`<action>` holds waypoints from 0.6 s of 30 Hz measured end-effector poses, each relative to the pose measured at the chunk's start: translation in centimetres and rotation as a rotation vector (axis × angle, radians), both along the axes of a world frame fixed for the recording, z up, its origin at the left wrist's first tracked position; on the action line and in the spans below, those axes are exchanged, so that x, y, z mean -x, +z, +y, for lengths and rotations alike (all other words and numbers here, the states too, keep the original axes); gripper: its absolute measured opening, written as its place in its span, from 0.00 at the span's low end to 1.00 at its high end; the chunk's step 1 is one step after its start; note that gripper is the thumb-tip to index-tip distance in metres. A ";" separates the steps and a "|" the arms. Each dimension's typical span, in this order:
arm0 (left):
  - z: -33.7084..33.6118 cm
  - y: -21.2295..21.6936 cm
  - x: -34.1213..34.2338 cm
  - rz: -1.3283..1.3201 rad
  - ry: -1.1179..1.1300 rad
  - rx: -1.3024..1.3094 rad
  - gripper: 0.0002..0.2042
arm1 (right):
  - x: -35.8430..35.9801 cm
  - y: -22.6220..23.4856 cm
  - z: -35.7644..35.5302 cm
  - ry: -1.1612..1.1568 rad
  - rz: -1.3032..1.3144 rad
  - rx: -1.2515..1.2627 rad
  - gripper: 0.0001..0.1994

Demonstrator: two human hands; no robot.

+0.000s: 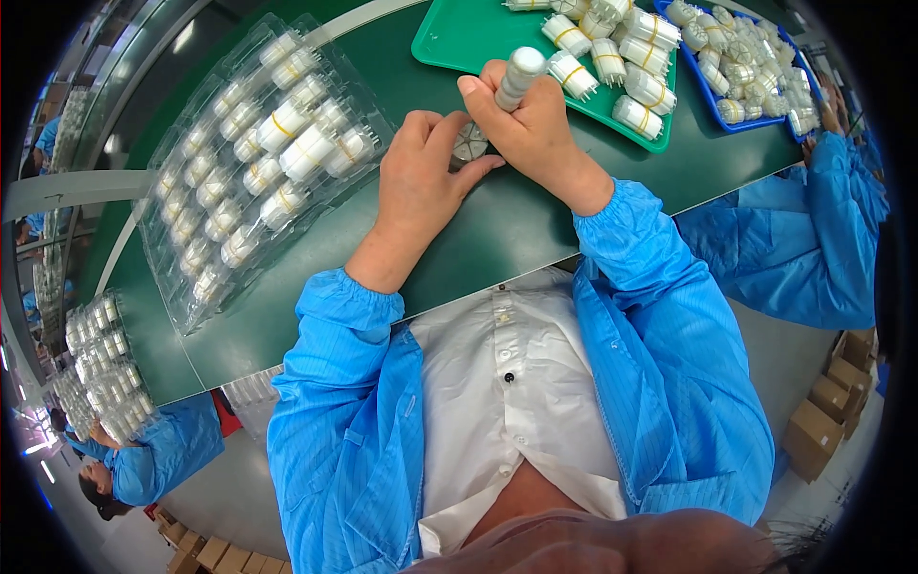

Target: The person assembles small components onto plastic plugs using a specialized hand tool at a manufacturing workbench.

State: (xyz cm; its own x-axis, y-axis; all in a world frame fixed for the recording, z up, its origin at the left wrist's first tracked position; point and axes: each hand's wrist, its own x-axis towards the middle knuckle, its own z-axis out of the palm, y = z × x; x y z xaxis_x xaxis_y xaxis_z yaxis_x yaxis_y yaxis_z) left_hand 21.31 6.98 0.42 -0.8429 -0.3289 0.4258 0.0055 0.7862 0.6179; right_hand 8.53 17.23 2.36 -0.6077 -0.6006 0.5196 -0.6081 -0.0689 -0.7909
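Observation:
My right hand grips a white cylindrical tool held upright, its lower end pressed down toward a small round white part on the dark green table. My left hand rests beside that part, thumb and fingertips touching it and steadying it against the table. Both forearms wear blue sleeves with elastic cuffs. The part is largely hidden between the two hands.
A clear plastic blister tray with several white cylindrical parts lies to the left. A green tray with banded white parts and a blue tray with round parts sit at the back. Co-workers in blue coats work at right and lower left. Cardboard boxes stand on the floor.

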 end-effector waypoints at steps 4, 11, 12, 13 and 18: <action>-0.2 -0.8 0.0 0.015 -0.004 0.036 0.24 | -0.7 0.2 -0.1 0.054 0.172 0.029 0.18; 0.7 -0.8 -0.1 0.047 -0.029 -0.115 0.32 | 0.4 1.1 1.1 0.126 -0.362 0.173 0.18; 0.7 -0.9 -0.1 0.060 -0.041 -0.126 0.32 | 0.4 0.8 1.1 0.123 -0.364 0.171 0.18; 0.7 -0.9 0.0 0.060 -0.045 -0.127 0.32 | 0.5 0.5 0.9 0.128 -0.342 0.148 0.18; 0.6 -0.4 0.4 0.043 -0.085 -0.154 0.27 | 1.0 0.2 0.2 0.097 -0.277 0.068 0.16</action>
